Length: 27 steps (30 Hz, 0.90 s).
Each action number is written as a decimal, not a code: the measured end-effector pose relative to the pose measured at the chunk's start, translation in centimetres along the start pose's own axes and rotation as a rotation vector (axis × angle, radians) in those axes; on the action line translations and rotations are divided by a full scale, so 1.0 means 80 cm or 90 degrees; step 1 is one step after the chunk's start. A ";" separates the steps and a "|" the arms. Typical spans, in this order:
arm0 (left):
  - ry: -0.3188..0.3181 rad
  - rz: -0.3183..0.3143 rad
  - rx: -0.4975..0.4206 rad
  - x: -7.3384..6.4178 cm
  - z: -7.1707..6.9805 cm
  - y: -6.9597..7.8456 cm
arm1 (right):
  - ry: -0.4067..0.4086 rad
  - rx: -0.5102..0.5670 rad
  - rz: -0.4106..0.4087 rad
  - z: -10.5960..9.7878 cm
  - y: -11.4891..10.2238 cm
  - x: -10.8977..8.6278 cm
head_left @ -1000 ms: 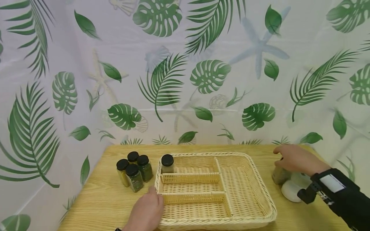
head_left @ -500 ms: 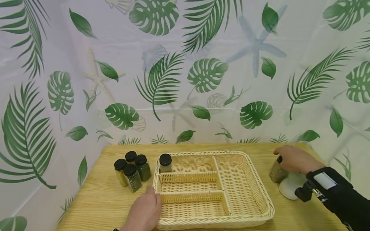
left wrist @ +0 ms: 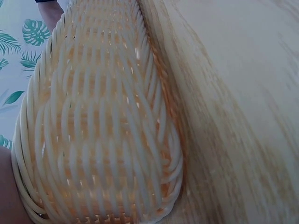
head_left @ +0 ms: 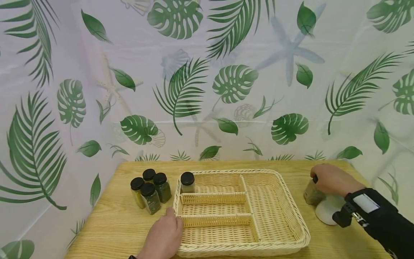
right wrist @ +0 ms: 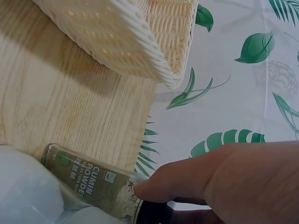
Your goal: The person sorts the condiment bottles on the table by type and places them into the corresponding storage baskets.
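1 change this past sec: R grip (head_left: pixel 334 180) now pinches clear, black-capped cumin-powder jar (right wrist: pixel 86 179) nr R edge of tabletop (head_left: pixel 116 212), prob. secured; L grip (head_left: pixel 163 233) holds L rim of pale wicker basket (head_left: pixel 226 248).

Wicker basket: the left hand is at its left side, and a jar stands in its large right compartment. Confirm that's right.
Not quite: the head view shows the black-lidded jar in the back left compartment. The left hand is at the left side of the wicker basket.
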<state>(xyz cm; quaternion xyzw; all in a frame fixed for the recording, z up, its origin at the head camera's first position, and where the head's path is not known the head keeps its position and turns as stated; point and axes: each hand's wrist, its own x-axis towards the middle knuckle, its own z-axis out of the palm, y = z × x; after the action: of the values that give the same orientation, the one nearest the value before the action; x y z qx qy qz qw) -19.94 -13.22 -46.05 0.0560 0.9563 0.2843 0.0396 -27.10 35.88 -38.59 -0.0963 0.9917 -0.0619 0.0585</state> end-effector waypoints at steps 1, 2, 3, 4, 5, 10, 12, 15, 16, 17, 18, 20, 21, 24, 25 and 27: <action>0.002 0.001 0.001 0.000 0.000 0.000 | 0.001 0.004 0.001 0.000 -0.001 0.000; 0.007 0.002 0.003 0.000 0.001 0.000 | 0.002 0.006 0.004 0.000 -0.002 0.000; 0.008 0.001 0.004 -0.001 0.001 0.000 | 0.004 0.009 0.005 -0.001 -0.003 0.000; 0.008 0.002 0.004 0.000 0.001 0.000 | 0.008 0.011 0.007 -0.001 -0.005 0.001; 0.011 0.002 0.004 0.000 0.001 0.000 | 0.009 0.013 0.009 -0.002 -0.007 0.001; 0.018 0.002 0.010 0.000 0.003 -0.001 | 0.018 0.013 0.012 -0.015 -0.020 0.004; 0.017 0.000 0.013 0.001 0.003 -0.002 | 0.026 0.002 0.001 -0.022 -0.027 0.006; 0.016 -0.002 0.016 0.001 0.003 -0.002 | 0.047 -0.019 -0.016 -0.033 -0.039 0.009; 0.015 -0.003 0.016 0.000 0.003 -0.003 | 0.055 -0.024 -0.022 -0.037 -0.043 0.010; 0.015 -0.003 0.015 0.000 0.003 -0.003 | 0.061 -0.024 -0.025 -0.040 -0.047 0.011; 0.015 -0.002 0.014 0.000 0.003 -0.003 | 0.066 -0.025 -0.027 -0.044 -0.052 0.011; 0.017 -0.003 0.013 0.000 0.003 -0.003 | 0.072 -0.022 -0.032 -0.051 -0.062 0.011; 0.017 -0.003 0.011 0.000 0.003 -0.002 | 0.074 -0.021 -0.038 -0.054 -0.066 0.011; 0.020 -0.004 0.010 -0.001 0.003 -0.001 | 0.079 -0.024 -0.049 -0.062 -0.080 0.011; 0.021 -0.004 0.010 -0.001 0.003 -0.001 | 0.080 -0.026 -0.055 -0.064 -0.084 0.011; 0.021 -0.005 0.011 -0.001 0.004 -0.001 | 0.086 -0.033 -0.065 -0.067 -0.092 0.011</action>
<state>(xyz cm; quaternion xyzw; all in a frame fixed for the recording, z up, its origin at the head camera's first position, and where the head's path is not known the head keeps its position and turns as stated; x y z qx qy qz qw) -19.85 -13.14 -46.33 0.0482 0.9595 0.2764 0.0242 -27.27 29.13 -32.42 -0.1435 0.9885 -0.0453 -0.0141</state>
